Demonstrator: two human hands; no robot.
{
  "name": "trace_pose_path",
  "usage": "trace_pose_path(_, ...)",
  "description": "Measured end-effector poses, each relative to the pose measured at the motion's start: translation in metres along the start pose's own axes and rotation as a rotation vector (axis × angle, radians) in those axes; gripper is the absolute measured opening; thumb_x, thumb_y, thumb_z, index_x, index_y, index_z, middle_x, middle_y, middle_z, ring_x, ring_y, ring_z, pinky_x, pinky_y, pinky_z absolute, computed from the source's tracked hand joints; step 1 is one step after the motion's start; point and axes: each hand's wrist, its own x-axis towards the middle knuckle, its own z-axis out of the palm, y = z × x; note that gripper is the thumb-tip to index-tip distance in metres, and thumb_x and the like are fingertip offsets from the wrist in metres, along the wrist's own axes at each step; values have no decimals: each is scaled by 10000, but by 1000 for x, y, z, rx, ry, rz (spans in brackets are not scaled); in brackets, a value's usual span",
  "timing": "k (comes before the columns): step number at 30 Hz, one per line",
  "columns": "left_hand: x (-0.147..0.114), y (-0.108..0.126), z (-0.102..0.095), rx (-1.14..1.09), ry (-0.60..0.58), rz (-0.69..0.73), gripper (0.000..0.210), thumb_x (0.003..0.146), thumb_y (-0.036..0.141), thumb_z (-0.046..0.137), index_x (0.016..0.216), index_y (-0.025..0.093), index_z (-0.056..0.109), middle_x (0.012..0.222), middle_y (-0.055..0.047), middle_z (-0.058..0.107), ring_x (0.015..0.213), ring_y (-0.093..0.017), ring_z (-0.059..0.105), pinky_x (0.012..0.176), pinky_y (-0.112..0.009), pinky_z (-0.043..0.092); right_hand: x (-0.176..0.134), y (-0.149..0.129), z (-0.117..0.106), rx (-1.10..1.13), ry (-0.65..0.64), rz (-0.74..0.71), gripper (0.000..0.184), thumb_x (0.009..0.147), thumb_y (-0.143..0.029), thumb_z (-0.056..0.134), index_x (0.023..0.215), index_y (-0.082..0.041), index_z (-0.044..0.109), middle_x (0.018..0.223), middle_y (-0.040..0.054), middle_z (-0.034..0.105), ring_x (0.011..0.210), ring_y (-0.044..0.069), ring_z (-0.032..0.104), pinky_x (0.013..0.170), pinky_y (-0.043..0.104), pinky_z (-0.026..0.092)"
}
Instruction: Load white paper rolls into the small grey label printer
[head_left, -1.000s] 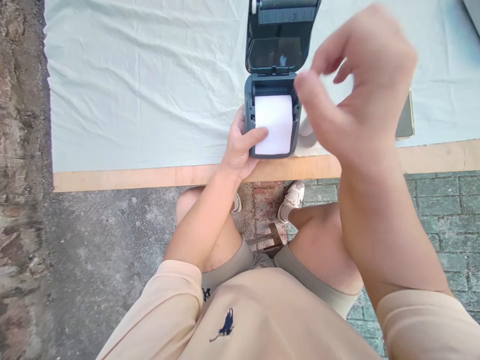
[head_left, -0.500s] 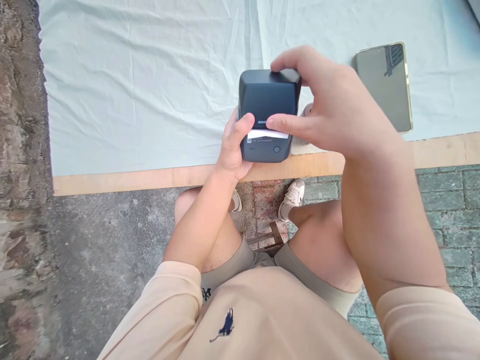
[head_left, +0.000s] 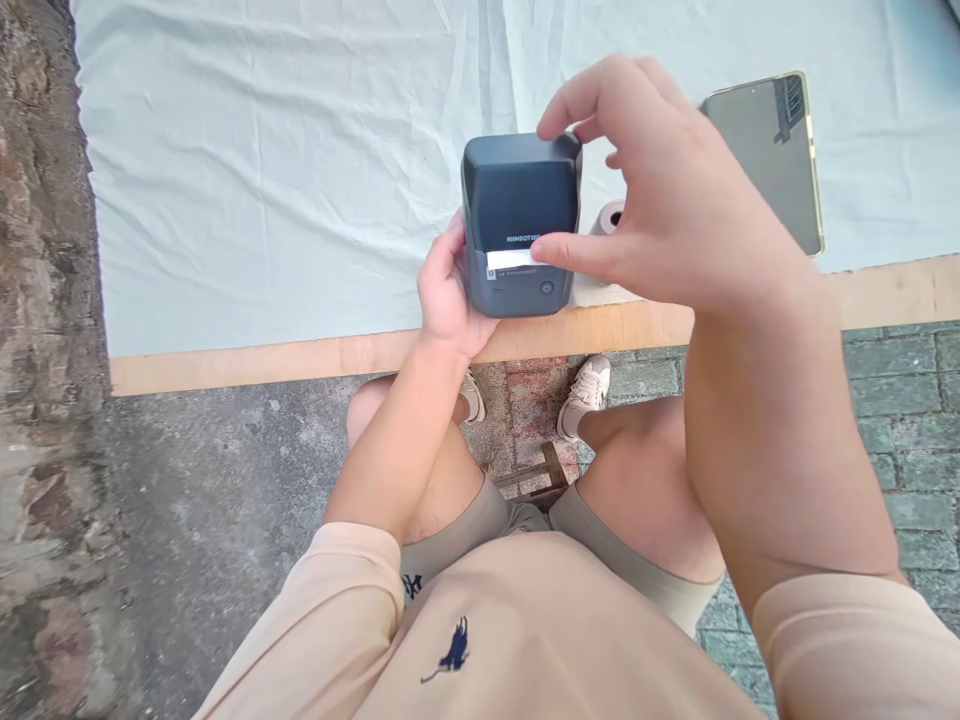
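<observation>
A dark label printer marked NIIMBOT is held over the front edge of the cloth-covered table, its front face up toward me. A strip of white label paper shows at its slot, above a power button. My left hand grips the printer's left side and lower edge; some of its fingers are hidden behind it. My right hand spans the printer's right side, thumb on the front at the label paper and index finger at the top edge. Behind that hand a small paper roll is partly hidden.
A smartphone in a clear case lies on the pale cloth to the right. The table's bare wooden edge runs in front of my knees. A rough wall stands at the left.
The printer has shifted slightly left. My left thumb has come off its front to the side, and more of the brand name and paper roll shows.
</observation>
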Motion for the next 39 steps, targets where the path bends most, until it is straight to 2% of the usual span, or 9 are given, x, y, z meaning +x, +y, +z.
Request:
trace_pose_path(5, 1, 0, 0, 13, -32, -20, 311, 941, 385, 354, 875, 215, 605, 879, -23, 718, 1304, -212, 605, 1123, -375, 501, 1, 1, 6, -10, 0, -6, 566, 701, -232, 725, 1200, -318, 472, 1365, 63, 488, 1291, 234, 496, 957, 398, 526)
trace_pose_path(11, -7, 6, 4, 63, -130, -25, 601, 899, 696, 237, 989, 233, 609, 1042, -73, 702, 1446, -261, 464, 1147, -445, 466, 3, -16, 14, -111, 572, 1, 156, 876, -275, 526, 769, -237, 420, 818, 18, 550, 743, 164, 592, 716, 328, 505)
trace_pose_path(15, -10, 5, 5, 124, -48, -2, 629, 856, 763, 310, 967, 227, 618, 1096, -85, 682, 1471, -290, 422, 1145, -462, 468, 6, -17, 16, -156, 276, -49, 51, 834, -187, 513, 832, -237, 505, 863, 4, 664, 796, 178, 651, 767, 340, 502)
trace_pose_path(19, -11, 3, 5, 111, -83, 8, 532, 882, 684, 396, 1015, 218, 613, 1077, -74, 671, 1465, -302, 432, 1138, -469, 478, 8, -14, 16, -377, 28, 53, 244, 780, -183, 544, 992, -283, 616, 1024, 58, 699, 1136, 348, 604, 955, 571, 424)
trace_pose_path(26, -9, -2, 0, 75, -249, 10, 309, 901, 542, 517, 1008, 271, 620, 991, -32, 688, 1438, -278, 476, 1149, -433, 488, 8, -16, 15, -356, 8, 102, 411, 711, -152, 573, 1105, -267, 603, 979, 79, 695, 1244, 387, 511, 981, 597, 380)
trace_pose_path(30, -2, -3, -3, 84, -171, -35, 304, 941, 509, 472, 983, 258, 637, 999, -1, 721, 1426, -258, 500, 1145, -430, 503, 7, -14, 2, -61, 246, 72, 456, 629, -188, 570, 1082, -218, 611, 1050, 28, 693, 1041, 294, 614, 899, 480, 456)
trace_pose_path(33, 2, -1, -3, 60, -131, -80, 385, 943, 542, 426, 999, 232, 647, 1055, -10, 742, 1411, -255, 524, 1104, -427, 541, 8, -1, -13, 392, 454, 231, 317, 788, -218, 394, 1051, -227, 571, 1180, 31, 629, 994, 219, 651, 724, 364, 493)
trace_pose_path(36, 5, 0, -4, 44, -105, -101, 410, 926, 576, 429, 983, 240, 657, 1103, -16, 750, 1377, -246, 560, 1073, -400, 562, 11, 22, -21, 840, 390, 420, 455, 904, -194, 85, 1089, -226, 500, 1294, 100, 599, 1071, 214, 651, 752, 374, 508)
trace_pose_path(39, 7, -1, -5, 50, -106, -82, 435, 918, 601, 434, 974, 237, 666, 1135, -20, 747, 1356, -250, 579, 1074, -409, 562, 13, 47, -14, 889, 428, 504, 334, 883, -189, 195, 1160, -220, 378, 1433, 163, 497, 1132, 182, 633, 876, 349, 508)
